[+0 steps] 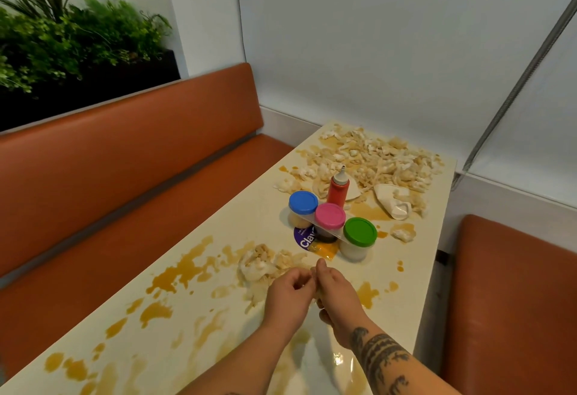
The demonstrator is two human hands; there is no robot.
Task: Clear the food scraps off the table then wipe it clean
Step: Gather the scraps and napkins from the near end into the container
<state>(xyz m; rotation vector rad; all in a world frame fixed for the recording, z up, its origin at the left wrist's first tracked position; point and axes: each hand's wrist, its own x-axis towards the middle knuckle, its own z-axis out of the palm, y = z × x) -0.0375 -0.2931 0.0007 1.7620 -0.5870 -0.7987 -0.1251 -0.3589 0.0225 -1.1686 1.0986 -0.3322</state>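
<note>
Over table [237, 223] middle, left hand [288, 296] and right hand [337, 296] meet, fingers curled toward each other; cannot tell whether they pinch anything. Small scrap pile [265, 266] on table just beyond hands. Big scrap heap [374, 157] at far end by wall. Orange stains [181, 269] spread over near half. Three lidded jars [331, 216] and red bottle [338, 191] between the two piles.

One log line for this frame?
phase: clearing, not done | left hand, right hand: together over table, fingers curled, hold unclear | food scraps: piled far end | orange spills: unwiped
</note>
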